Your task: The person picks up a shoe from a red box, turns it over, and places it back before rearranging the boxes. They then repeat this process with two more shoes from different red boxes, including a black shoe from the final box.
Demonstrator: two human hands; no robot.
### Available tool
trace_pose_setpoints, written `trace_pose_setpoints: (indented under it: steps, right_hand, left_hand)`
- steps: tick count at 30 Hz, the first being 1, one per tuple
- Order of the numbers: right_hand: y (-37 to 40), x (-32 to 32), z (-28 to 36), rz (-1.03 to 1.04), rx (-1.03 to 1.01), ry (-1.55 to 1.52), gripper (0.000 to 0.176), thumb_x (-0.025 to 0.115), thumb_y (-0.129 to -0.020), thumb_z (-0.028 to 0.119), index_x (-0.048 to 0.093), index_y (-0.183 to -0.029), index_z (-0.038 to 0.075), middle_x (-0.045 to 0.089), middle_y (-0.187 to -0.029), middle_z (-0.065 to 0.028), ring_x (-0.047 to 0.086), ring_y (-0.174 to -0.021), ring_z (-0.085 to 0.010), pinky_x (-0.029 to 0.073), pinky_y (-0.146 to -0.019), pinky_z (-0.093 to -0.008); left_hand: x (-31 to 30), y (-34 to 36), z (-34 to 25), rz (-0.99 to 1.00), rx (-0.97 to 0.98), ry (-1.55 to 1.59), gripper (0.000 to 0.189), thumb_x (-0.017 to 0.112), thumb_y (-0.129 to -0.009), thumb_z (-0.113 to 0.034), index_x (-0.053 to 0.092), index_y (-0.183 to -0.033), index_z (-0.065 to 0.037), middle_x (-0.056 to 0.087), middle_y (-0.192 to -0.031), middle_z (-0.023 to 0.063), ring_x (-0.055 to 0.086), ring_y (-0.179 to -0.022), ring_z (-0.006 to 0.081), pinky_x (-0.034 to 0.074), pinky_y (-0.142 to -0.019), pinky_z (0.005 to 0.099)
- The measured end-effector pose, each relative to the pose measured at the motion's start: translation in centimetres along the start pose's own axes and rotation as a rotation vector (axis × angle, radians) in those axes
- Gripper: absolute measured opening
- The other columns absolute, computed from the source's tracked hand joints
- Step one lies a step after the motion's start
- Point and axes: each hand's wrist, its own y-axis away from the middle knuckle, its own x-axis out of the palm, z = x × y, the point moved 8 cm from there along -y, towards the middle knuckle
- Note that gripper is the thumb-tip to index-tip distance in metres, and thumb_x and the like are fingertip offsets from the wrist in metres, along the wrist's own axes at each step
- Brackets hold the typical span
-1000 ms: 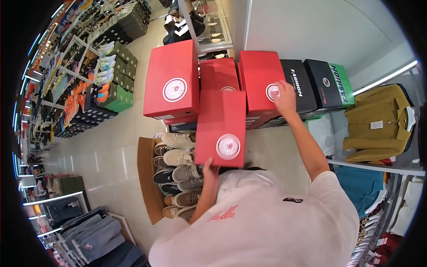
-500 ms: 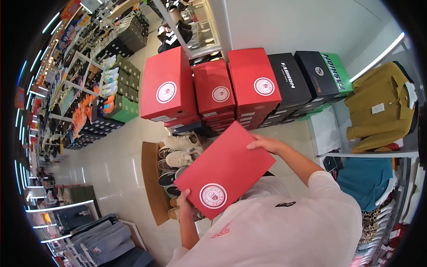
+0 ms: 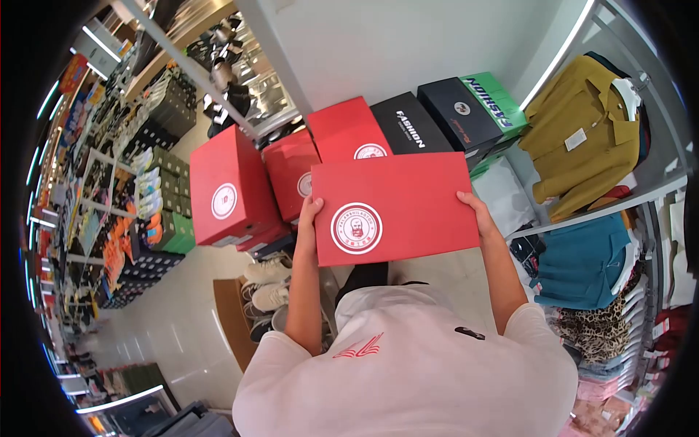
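Observation:
A red shoebox (image 3: 415, 207) with a round white logo is held out level in front of my chest. My left hand (image 3: 309, 222) grips its left end and my right hand (image 3: 477, 211) its right end, fingers mostly hidden beneath or behind it. Just beyond the box stand stacks of shoeboxes: a red stack at the left (image 3: 229, 189), a smaller red one (image 3: 290, 164), and a third red box (image 3: 348, 131) partly covered by the held one. To their right are a black FASHION box (image 3: 411, 124), a dark box (image 3: 459, 109) and a green FASHION box (image 3: 496, 98).
An open cardboard box (image 3: 231, 320) with several shoes (image 3: 269, 295) stands on the floor at lower left. Shoe racks line the left side. At right hang a mustard shirt (image 3: 582, 135) and a teal top (image 3: 586, 258). A white wall (image 3: 386, 44) rises behind the stacks.
The held shoebox has turned from slanted to nearly level and moved forward toward the stacks. My left hand has risen along with it. The view has turned to the right.

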Motion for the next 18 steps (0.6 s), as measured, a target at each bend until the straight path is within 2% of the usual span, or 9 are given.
trace_pose_setpoints:
  steps: [6, 10, 15, 18]
  right_hand:
    - [-6.9, 2.6, 3.5, -0.108, -0.051, -0.049, 0.061, 0.064, -0.097, 0.041, 0.057, -0.138, -0.003, 0.066, -0.131, -0.0180, 0.065, -0.118, -0.0257, 0.052, -0.101, -0.0366]
    - [-14.3, 5.9, 7.2, -0.023, -0.101, -0.022, 0.059, 0.063, -0.099, 0.041, 0.057, -0.138, -0.002, 0.065, -0.132, -0.0174, 0.067, -0.115, -0.0248, 0.053, -0.098, -0.0352]
    - [-22.6, 7.9, 8.4, -0.062, -0.038, -0.020, 0.055, 0.065, -0.099, 0.041, 0.059, -0.135, 0.000, 0.067, -0.126, -0.0153, 0.068, -0.112, -0.0234, 0.055, -0.095, -0.0347]
    - [-26.4, 8.3, 8.0, -0.076, -0.039, -0.043, 0.051, 0.066, -0.098, 0.041, 0.061, -0.131, 0.002, 0.069, -0.119, -0.0127, 0.069, -0.109, -0.0221, 0.056, -0.093, -0.0342]
  left_hand:
    - [-0.8, -10.3, -2.6, 0.043, -0.064, 0.048, 0.051, 0.062, -0.095, -0.031, 0.054, -0.134, 0.000, 0.067, -0.117, 0.0162, 0.071, -0.103, 0.0250, 0.060, -0.089, 0.0370]
    - [-1.7, -16.1, -5.1, -0.004, -0.066, 0.072, 0.045, 0.062, -0.097, -0.033, 0.059, -0.127, 0.000, 0.069, -0.116, 0.0150, 0.073, -0.098, 0.0235, 0.062, -0.084, 0.0356]
    - [-4.2, -22.2, -5.4, -0.024, -0.129, 0.080, 0.042, 0.062, -0.096, -0.035, 0.062, -0.123, -0.002, 0.071, -0.114, 0.0130, 0.072, -0.099, 0.0214, 0.061, -0.085, 0.0342]
    - [-5.9, -25.3, -5.7, -0.090, -0.053, 0.044, 0.042, 0.062, -0.096, -0.034, 0.062, -0.124, -0.002, 0.070, -0.115, 0.0121, 0.072, -0.097, 0.0208, 0.059, -0.085, 0.0333]
